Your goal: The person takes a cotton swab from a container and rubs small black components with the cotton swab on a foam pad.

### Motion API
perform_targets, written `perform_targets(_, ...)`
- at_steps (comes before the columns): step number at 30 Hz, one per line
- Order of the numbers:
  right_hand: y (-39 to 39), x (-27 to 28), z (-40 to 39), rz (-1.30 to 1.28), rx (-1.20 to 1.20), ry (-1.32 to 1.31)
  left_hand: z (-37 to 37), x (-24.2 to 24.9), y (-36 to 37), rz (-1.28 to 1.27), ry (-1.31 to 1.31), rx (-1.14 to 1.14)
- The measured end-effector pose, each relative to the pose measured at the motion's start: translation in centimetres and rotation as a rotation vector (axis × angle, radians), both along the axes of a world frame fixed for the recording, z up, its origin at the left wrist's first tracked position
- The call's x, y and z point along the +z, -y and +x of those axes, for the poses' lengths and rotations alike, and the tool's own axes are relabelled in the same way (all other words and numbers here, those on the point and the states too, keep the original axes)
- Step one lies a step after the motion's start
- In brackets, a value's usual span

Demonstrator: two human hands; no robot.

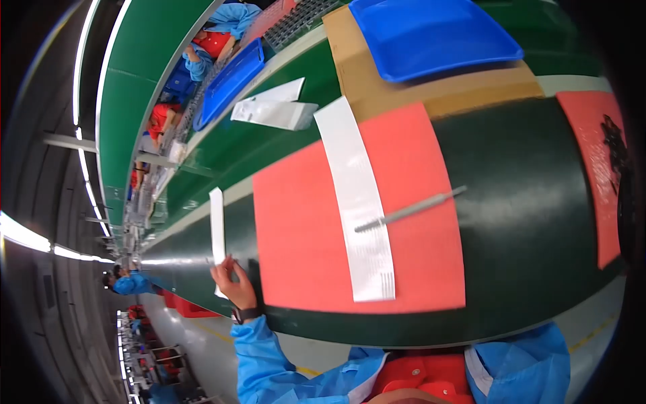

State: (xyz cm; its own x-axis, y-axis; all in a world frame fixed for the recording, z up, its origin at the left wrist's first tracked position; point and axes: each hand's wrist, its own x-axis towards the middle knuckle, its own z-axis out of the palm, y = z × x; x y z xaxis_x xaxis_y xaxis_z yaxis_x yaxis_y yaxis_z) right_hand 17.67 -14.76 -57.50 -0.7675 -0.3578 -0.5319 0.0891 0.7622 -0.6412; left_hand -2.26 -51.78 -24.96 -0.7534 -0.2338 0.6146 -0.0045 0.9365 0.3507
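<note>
At the left end of the dark green work surface, my left hand (237, 288) has its fingers curled at a narrow white strip (217, 225). The strip runs up past the fingertips, and its middle is partly covered by the hand. To the right lies a pink sheet (296, 229), with a wider white strip (346, 168) on top marked by faint rows of lines. A slim grey tool (417, 205) with a narrow tip rests across that wider strip. Only the blue right sleeve (528, 363) shows at the lower right; my right hand is out of sight.
A blue tray (437, 34) sits on brown cardboard (356, 74) beyond the pink sheet. White papers and a clear bag (276, 111) lie farther left. Another pink sheet (592, 168) with a dark object is at far right. Other people in blue sleeves work across the line.
</note>
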Motion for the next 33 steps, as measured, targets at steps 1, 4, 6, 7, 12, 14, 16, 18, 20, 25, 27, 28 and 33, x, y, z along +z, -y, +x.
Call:
perform_targets(1, -0.2, 0.1, -0.5, -0.015, 0.027, -0.012, -0.1, 0.3, -0.4, -0.085, -0.020, -0.024)
perform_targets(4, -2.6, 7.6, -4.7, -0.196, 0.351, -0.015, -0.8, 4.2, -5.1, -0.246, -0.143, -0.246)
perform_targets(6, -4.7, 17.4, -6.7, -0.316, 0.636, 0.017, -0.6, 8.1, -9.5, -0.091, -0.205, -0.447)
perform_targets(7, -5.7, 22.7, -7.6, -0.378, 0.763, 0.034, -0.1, 10.2, -11.6, 0.093, -0.239, -0.582)
perform_targets(12, -7.3, 41.1, -10.9, -0.765, 0.742, -0.264, 5.9, 17.9, -17.6, -0.086, -0.539, -1.210)
perform_targets(14, -6.7, 46.8, -11.7, -0.907, 0.675, -0.616, 6.1, 19.1, -17.6, 0.073, -0.956, -1.770)
perform_targets(16, -7.4, 50.9, -12.5, -0.993, 0.682, -0.787, 6.2, 19.9, -18.2, 0.134, -1.210, -2.035)
perform_targets(18, -9.6, 53.4, -13.2, -1.205, 0.940, -0.972, 6.7, 20.0, -20.2, 0.394, -1.418, -2.215)
perform_targets(20, -10.6, 52.6, -13.1, -1.342, 1.108, -1.031, 7.2, 20.0, -20.3, 0.488, -1.516, -2.269)
perform_targets(25, -8.4, 51.6, -14.4, -1.288, 0.834, -1.521, 7.1, 19.6, -21.3, 0.502, -1.337, -1.805)
perform_targets(27, -8.4, 51.8, -14.9, -1.264, 0.753, -1.623, 6.4, 19.2, -22.2, 0.524, -1.291, -1.840)
perform_targets(28, -8.5, 51.9, -15.1, -1.259, 0.733, -1.656, 6.1, 19.0, -22.4, 0.534, -1.274, -1.844)
perform_targets(33, -9.1, 51.8, -15.0, -1.243, 0.674, -1.776, 4.9, 19.1, -22.6, 0.451, -1.235, -1.915)
